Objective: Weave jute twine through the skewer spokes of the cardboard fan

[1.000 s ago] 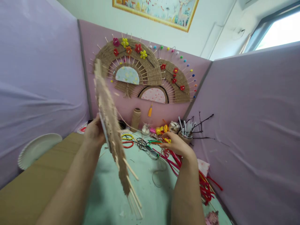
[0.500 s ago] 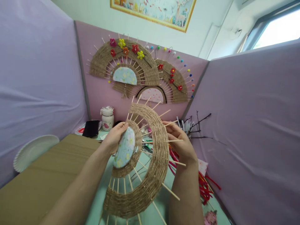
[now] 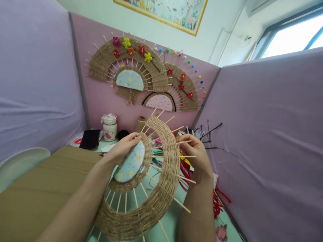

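Observation:
A half-round woven fan (image 3: 169,168) of brown twine on thin wooden sticks is held up, tilted on its side. My left hand (image 3: 127,144) grips its inner edge, thumb over the pale blue floral half-disc (image 3: 132,163) and fingers partly hidden behind. At the outer rim, my right hand (image 3: 195,153) has thumb and forefinger pinched around one of the protruding sticks (image 3: 185,142). The lower end of the fan comes near the bottom of the view, above the pale green table (image 3: 156,220).
Finished fans with felt-like flowers (image 3: 141,50) hang on the pink panel. Behind my hands stand a white jar (image 3: 109,127), a twine spool (image 3: 140,124) and dark twigs (image 3: 210,132). Brown cardboard (image 3: 50,188) lies left; red pipe cleaners (image 3: 217,205) lie right. Purple cloth partitions flank both sides.
The fan's lower part has swung left and down, and it leans over more. My right fingers have closed more tightly at a stick. The view has shifted slightly.

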`<state>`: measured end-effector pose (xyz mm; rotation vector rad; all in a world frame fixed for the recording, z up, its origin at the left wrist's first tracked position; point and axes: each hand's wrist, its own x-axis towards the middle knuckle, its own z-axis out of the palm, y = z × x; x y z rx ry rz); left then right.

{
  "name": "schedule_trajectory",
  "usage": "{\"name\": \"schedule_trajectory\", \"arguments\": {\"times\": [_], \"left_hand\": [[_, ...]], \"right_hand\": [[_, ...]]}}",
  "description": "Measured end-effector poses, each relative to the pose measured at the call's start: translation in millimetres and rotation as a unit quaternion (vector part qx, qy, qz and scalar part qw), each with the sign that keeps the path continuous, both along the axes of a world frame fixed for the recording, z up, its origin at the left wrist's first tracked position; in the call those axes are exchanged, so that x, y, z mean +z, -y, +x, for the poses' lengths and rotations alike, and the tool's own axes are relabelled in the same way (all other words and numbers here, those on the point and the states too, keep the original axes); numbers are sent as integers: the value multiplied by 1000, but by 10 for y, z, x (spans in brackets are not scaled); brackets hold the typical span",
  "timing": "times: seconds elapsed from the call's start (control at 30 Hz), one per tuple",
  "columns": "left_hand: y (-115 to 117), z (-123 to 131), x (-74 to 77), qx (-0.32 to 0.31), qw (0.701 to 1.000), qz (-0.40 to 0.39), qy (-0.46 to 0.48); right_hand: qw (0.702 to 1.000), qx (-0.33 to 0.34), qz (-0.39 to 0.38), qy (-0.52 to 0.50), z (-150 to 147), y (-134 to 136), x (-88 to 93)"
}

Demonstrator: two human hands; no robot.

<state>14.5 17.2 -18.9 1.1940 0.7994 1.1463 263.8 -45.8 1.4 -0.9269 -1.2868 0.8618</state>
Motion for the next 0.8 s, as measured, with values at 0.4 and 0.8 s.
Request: {"name": "schedule_trajectory", "arguments": {"times": [0.4,0.8], "left_hand": [[44,-117,-61,-48,987,74,-135],[51,-90,-81,-84,955,149,-243]], "right_hand": [[989,-12,26,-147,67,84,97],[988,-41,12,-148,193,110,103]]}}
